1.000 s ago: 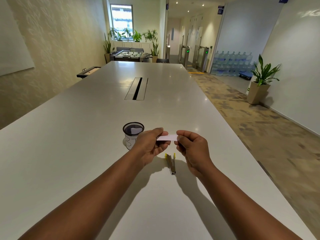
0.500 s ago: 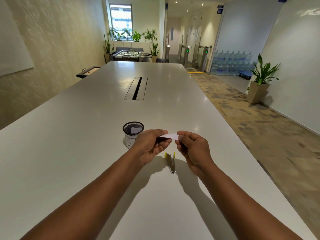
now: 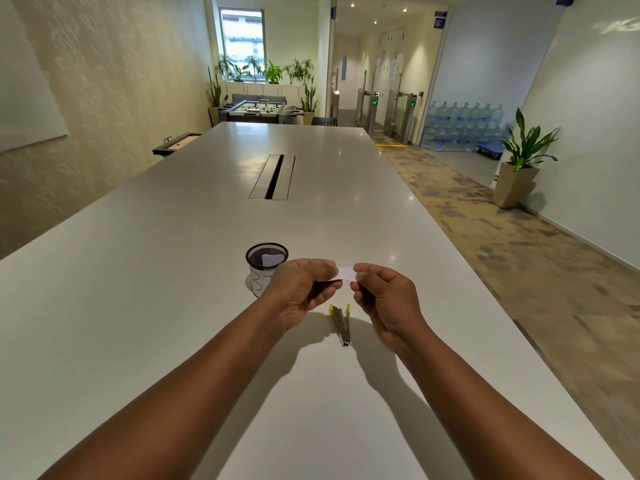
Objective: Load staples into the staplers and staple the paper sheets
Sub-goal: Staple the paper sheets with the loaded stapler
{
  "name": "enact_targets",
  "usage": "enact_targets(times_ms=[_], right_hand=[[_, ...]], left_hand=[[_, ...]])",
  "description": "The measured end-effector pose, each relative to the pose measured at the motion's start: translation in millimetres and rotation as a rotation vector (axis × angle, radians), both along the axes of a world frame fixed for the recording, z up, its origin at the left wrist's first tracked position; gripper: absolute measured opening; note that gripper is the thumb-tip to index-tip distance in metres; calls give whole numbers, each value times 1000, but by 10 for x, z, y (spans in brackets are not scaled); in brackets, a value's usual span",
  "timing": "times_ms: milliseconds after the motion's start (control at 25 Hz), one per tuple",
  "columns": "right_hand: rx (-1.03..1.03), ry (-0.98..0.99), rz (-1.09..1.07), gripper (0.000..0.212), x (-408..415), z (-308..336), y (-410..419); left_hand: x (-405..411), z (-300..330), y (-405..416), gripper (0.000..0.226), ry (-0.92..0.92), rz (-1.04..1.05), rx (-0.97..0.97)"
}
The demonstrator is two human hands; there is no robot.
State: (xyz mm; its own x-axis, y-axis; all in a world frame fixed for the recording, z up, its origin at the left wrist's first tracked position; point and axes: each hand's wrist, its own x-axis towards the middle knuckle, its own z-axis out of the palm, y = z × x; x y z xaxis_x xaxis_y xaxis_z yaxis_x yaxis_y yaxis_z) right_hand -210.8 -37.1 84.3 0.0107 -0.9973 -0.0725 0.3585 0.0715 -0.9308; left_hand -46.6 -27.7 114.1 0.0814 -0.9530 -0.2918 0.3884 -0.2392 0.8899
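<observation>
both hands are raised above the long white bench (image 3: 138, 306), pinching a small white slip of paper (image 3: 345, 273) between them: the left hand (image 3: 300, 289) grips its left end with curled fingers, the right hand (image 3: 386, 297) its right end. below the slip, between the wrists, a slim metal stapler with yellow ends (image 3: 341, 323) lies on the bench. a black mesh cup holding white paper (image 3: 266, 266) stands just beside the left hand.

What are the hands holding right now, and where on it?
A small white paper slip, pinched at its ends: left hand one end, right hand the other.
</observation>
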Motion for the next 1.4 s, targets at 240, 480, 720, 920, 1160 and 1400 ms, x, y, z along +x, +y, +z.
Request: enact_targets(times_ms=[240,480,720,920,1160,1400], right_hand=[[-38,26,9,15,17,2,31],[-58,67,7,15,39,20,45],[-47,70,-8,17,41,18,34],[-51,83,3,18,57,11,34],[-48,89,0,18,69,-12,5],[-41,89,5,19,86,-30,-35]], left_hand=[[2,-32,1,29,-113,-25,-43],[-9,-63,-41,14,-108,26,-3],[48,-94,-48,25,-106,-39,-39],[41,-136,-90,22,-101,14,-10],[85,-159,-99,24,-68,-22,-37],[70,-183,-128,25,-86,2,-22]])
